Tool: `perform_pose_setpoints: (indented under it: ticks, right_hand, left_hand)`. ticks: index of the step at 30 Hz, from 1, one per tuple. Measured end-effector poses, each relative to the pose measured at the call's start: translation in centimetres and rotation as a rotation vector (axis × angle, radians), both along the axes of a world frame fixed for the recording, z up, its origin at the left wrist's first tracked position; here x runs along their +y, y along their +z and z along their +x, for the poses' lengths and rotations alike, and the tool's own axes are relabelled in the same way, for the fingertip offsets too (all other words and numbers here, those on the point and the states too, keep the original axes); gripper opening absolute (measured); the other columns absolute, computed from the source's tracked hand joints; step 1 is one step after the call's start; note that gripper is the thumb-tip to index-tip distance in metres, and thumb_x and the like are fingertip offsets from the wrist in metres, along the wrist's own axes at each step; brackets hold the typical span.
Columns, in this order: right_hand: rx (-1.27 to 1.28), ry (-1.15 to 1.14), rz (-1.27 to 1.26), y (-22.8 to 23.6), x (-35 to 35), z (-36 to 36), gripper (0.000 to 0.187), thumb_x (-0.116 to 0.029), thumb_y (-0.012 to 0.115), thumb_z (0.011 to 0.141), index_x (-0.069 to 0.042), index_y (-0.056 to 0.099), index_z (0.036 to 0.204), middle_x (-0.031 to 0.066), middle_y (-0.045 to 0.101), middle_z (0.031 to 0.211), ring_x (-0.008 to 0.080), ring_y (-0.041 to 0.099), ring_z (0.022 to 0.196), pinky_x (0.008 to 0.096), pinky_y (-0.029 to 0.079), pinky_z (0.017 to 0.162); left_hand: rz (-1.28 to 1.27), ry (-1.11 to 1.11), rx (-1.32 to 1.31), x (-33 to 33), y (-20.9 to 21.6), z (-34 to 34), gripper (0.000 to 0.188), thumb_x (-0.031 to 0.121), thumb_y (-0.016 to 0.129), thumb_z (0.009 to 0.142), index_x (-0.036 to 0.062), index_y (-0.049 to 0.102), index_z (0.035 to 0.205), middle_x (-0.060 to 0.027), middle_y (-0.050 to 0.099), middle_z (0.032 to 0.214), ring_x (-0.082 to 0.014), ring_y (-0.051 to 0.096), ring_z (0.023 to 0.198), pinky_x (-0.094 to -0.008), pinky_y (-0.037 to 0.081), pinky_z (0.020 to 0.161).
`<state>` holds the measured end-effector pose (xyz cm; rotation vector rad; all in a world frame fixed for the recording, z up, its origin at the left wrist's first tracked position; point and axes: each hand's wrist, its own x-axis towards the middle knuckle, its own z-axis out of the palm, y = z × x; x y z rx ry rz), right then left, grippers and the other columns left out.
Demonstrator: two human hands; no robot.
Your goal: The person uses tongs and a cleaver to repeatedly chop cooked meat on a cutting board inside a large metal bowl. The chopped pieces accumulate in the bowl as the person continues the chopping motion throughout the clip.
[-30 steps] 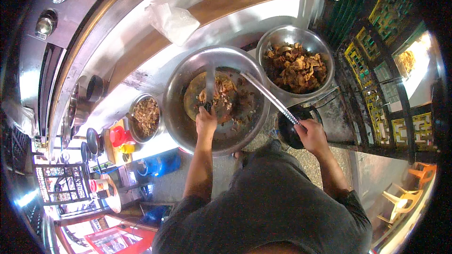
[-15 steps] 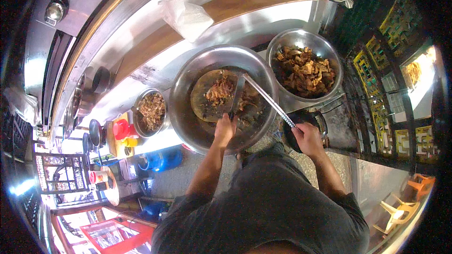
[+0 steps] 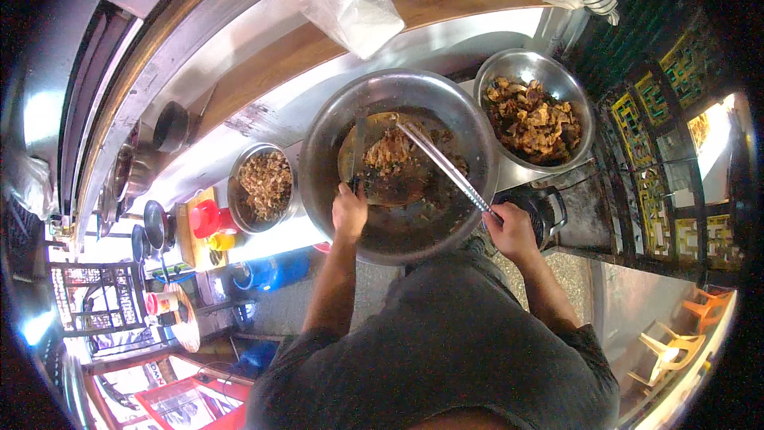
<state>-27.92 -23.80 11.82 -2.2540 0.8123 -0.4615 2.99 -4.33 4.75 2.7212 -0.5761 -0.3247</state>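
Note:
My left hand [image 3: 350,213] is closed around the handle of a knife [image 3: 360,139], whose blade points away from me along the left side of a pile of chopped browned meat [image 3: 388,155]. In my right hand [image 3: 513,231] are long metal tongs [image 3: 447,162], held at the near end, with their tips at the far side of that pile. The meat lies on a round chopping board [image 3: 347,148], which sits inside a large steel basin [image 3: 317,171]. Darker bits lie on the board's right part.
Right of the basin stands a steel bowl [image 3: 588,115] of browned meat pieces [image 3: 535,121]. A smaller bowl [image 3: 234,205] at left holds chopped meat [image 3: 265,183]. A black pot [image 3: 555,211] is beside my right hand. A plastic bag [image 3: 362,20] lies on the wooden ledge beyond.
The knife has moved from the right of the meat pile to its left side. The tongs' tips have shifted left over the pile. The whole view has turned slightly.

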Motion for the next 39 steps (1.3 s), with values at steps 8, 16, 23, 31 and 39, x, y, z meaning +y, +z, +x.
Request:
perform_pose_setpoints:
  ticks: [8,16,23,31,39]
  right_hand:
    - [0.179,-0.034,-0.063,-1.0,2.6,4.0,0.024,-0.027,0.065,0.089,-0.003,0.065,0.088,0.0185,0.065,0.083,0.0402,0.063,0.078,0.0504,0.05,0.069]
    - [0.236,-0.039,0.007,-3.1,2.6,3.0,0.018,-0.021,0.066,0.087,-0.003,0.066,0.084,0.0191,0.065,0.08,0.0398,0.063,0.077,0.0485,0.05,0.067]
    - [0.191,-0.057,-0.057,0.4,3.0,2.6,0.017,-0.019,0.066,0.089,-0.002,0.068,0.092,0.0199,0.065,0.083,0.0395,0.062,0.075,0.0457,0.049,0.065]
    - [0.171,0.068,-0.097,-1.6,2.7,6.8,0.018,-0.02,0.065,0.089,-0.003,0.064,0.087,0.0196,0.063,0.081,0.041,0.063,0.077,0.0504,0.049,0.068]
    - [0.197,0.122,-0.056,-3.6,1.4,2.3,0.016,-0.02,0.063,0.089,-0.005,0.065,0.084,0.0186,0.064,0.081,0.04,0.063,0.077,0.0506,0.05,0.068]
  left_hand:
    - [0.0,-0.164,0.012,1.2,-2.2,1.4,0.035,0.029,0.048,0.098,-0.0043,0.048,0.108,-0.0321,0.066,0.09,-0.0493,0.066,0.086,-0.0549,0.053,0.077]
    - [-0.014,-0.172,0.002,2.8,-2.3,2.6,0.036,0.034,0.057,0.095,-0.0012,0.05,0.097,-0.0286,0.067,0.083,-0.0477,0.067,0.081,-0.0547,0.055,0.072]
    - [-0.208,-0.033,0.219,6.2,-12.1,3.7,0.036,0.033,0.054,0.097,-0.0015,0.049,0.107,-0.0278,0.066,0.08,-0.0452,0.067,0.076,-0.053,0.055,0.067]
    - [-0.038,-0.024,0.224,3.1,-5.8,2.0,0.036,0.032,0.05,0.097,-0.0034,0.049,0.104,-0.031,0.066,0.087,-0.0457,0.067,0.087,-0.0543,0.055,0.077]
    - [-0.109,-0.032,0.004,2.6,-5.0,-1.5,0.034,0.029,0.057,0.094,-0.0038,0.049,0.101,-0.0288,0.067,0.082,-0.0461,0.067,0.081,-0.0539,0.055,0.074]
